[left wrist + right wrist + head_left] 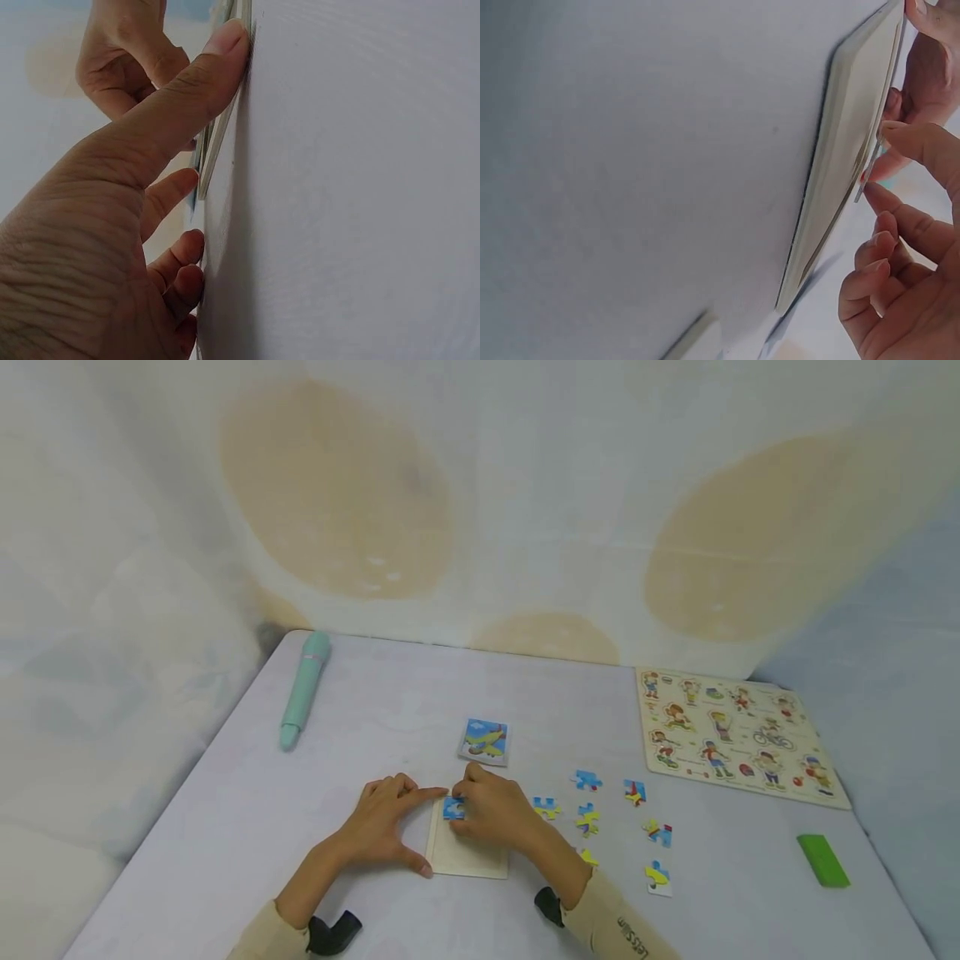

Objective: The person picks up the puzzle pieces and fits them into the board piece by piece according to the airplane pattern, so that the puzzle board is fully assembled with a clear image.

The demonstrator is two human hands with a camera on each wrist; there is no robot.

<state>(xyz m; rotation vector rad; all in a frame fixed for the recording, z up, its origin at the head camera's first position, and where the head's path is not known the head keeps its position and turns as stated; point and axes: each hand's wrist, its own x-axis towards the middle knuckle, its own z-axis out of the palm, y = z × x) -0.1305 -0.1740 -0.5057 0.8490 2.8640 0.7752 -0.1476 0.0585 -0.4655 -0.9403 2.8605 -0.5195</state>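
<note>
My right hand [491,806] pinches a blue jigsaw piece [453,808] between thumb and fingertip at the upper left corner of a shallow wooden puzzle tray [471,858]. In the right wrist view the piece [859,191] appears edge-on, slightly tilted over the tray's rim [810,187]. Along the tray's left side rests my left hand [382,827], index finger and thumb spread wide. Its thumb [202,82] touches the tray's edge near the lower corner, while the index fingertip is right at the upper corner, close to the piece.
Several loose jigsaw pieces [587,780] lie right of the tray, some partly behind my right forearm. Beyond the tray sits a small airplane picture puzzle [483,742]. A figure puzzle board [731,731] and a green block [822,861] are at right; a mint-green cylinder [303,689] lies far left.
</note>
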